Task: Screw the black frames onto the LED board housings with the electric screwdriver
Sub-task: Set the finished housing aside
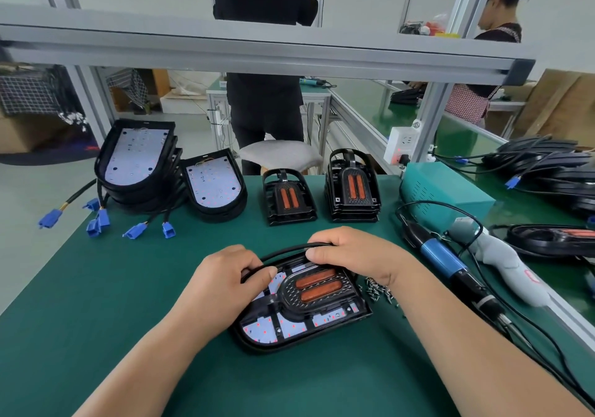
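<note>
Housing [289,329] is laid flat on the bench [96,304], centre front, with the frame [318,287] seated on top, orange strips up. A black cable [286,250] is looped along the housing's far edge. It is gripped by the left hand [225,275], fingers curled, thumb against it, and by the right hand [351,255], fingers curled over it at the far rim. The housing's far-left part is hidden by both hands.

Loose screws [378,289] are scattered just right of the housing, by the right wrist. The screwdriver [447,262] is laid further right, untouched, beside a grey tool [502,258]; cords are trailed across that side. A teal box [444,191] is set behind them. Frame stacks [352,188] are placed behind the housing, housing stacks [135,159] further left, with blue connectors [99,220] at the bench's left edge. Two people are seen beyond the bench.
</note>
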Demonstrator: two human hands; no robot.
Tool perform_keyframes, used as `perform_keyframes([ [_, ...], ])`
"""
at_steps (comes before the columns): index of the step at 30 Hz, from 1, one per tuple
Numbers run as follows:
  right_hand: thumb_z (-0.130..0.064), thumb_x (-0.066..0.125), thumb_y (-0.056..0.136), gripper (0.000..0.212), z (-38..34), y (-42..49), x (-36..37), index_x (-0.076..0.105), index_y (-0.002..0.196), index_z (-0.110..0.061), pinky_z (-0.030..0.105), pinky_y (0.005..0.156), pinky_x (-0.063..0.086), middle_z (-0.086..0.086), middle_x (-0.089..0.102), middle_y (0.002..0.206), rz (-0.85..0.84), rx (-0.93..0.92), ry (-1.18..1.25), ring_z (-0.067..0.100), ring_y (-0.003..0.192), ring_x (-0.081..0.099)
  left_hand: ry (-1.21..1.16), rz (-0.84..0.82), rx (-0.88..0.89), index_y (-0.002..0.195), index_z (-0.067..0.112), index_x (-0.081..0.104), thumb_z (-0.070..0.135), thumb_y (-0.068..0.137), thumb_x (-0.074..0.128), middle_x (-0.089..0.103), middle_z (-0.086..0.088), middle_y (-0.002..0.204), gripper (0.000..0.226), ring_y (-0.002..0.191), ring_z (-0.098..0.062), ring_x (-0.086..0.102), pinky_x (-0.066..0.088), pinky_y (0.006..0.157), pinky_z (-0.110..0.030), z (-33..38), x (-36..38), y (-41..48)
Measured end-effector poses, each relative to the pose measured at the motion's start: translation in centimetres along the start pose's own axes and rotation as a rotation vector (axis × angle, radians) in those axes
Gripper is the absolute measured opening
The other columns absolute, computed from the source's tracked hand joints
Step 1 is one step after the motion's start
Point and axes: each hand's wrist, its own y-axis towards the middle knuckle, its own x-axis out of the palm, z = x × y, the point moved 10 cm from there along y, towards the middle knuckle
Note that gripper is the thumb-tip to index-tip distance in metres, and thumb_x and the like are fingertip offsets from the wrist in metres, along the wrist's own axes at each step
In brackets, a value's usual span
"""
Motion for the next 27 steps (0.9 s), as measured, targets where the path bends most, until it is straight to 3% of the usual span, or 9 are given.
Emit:
perform_keyframes([
  [6,-0.034,0.065,0.107,0.018,-1.2,-1.8,-0.6,0.074,0.116,-0.022,0.041,0.106,0.052,0.006,0.077,0.114,0.078,-0.074,0.151,0.01,0.101,0.07,-0.119,0.081,0.044,0.075,0.035,0.069,0.043,0.088,0.082,0.059,0.008,0.078,0.02,0.07,-0.014,0.054,0.039,0.06,-0.016,0.5,-0.9,0.0],
  [8,-0.032,0.064,0.107,0.017,-1.2,-2.4,-0.5,0.073,0.116,-0.022,0.042,0.107,0.051,0.004,0.077,0.111,0.106,-0.064,0.153,0.009,0.101,0.069,-0.146,0.09,0.038,0.076,0.034,0.071,0.049,0.085,0.082,0.059,0.006,0.077,0.021,0.068,-0.014,0.054,0.039,0.058,-0.016,0.3,-0.9,0.0],
  [11,-0.03,0.062,0.108,0.015,-1.5,-3.3,-0.5,0.072,0.112,-0.019,0.042,0.104,0.052,0.002,0.076,0.105,0.132,-0.087,0.159,0.009,0.097,0.068,-0.196,0.08,0.027,0.073,0.022,0.064,0.075,0.086,0.063,0.057,0.005,0.073,0.055,0.064,-0.011,0.051,0.04,0.058,-0.018,-0.4,-0.8,0.2],
  [13,-0.033,0.063,0.108,0.017,-1.7,-4.1,-1.2,0.072,0.113,-0.02,0.041,0.103,0.052,0.007,0.075,0.11,0.181,-0.11,0.119,0.007,0.096,0.066,-0.258,0.08,-0.011,0.074,0.019,0.066,0.086,0.091,0.044,0.063,0.004,0.075,0.072,0.068,-0.013,0.058,0.047,0.065,-0.027,-0.9,-0.9,0.0],
  [15,-0.038,0.064,0.106,0.017,-1.5,-5.0,-2.0,0.073,0.113,-0.025,0.04,0.101,0.053,0.005,0.075,0.111,0.237,-0.123,0.117,0.006,0.097,0.067,-0.354,0.13,-0.086,0.083,0.026,0.076,0.085,0.092,0.036,0.073,0.009,0.08,0.072,0.076,-0.008,0.065,0.049,0.072,-0.034,-1.9,-1.2,-0.2],
  [18,-0.049,0.066,0.101,0.024,-1.0,-6.9,-3.6,0.074,0.117,-0.033,0.04,0.102,0.055,-0.002,0.078,0.113,0.338,-0.142,0.202,0.007,0.101,0.071,-0.453,0.223,-0.216,0.083,0.033,0.08,0.086,0.089,0.036,0.07,0.018,0.074,0.069,0.068,0.0,0.06,0.047,0.07,-0.037,-3.8,-1.8,-0.3],
  [23,-0.037,0.069,0.1,0.026,1.0,-11.4,-7.6,0.075,0.12,-0.021,0.048,0.094,0.06,0.009,0.079,0.112,0.567,-0.206,0.455,0.022,0.1,0.074,-0.356,0.185,-0.294,0.08,0.037,0.081,0.088,0.086,0.036,0.069,0.002,0.077,0.068,0.077,-0.021,0.063,0.051,0.075,-0.04,-4.9,-1.2,-0.2],
  [27,-0.025,0.074,0.095,0.021,3.2,-16.0,-11.1,0.078,0.113,-0.014,0.06,0.097,0.059,0.024,0.075,0.119,0.804,-0.22,0.736,0.038,0.105,0.073,-0.32,0.181,-0.302,0.086,0.038,0.081,0.095,0.084,0.034,0.07,0.002,0.08,0.074,0.079,-0.023,0.065,0.054,0.077,-0.043,-5.5,-1.3,-0.2],
])
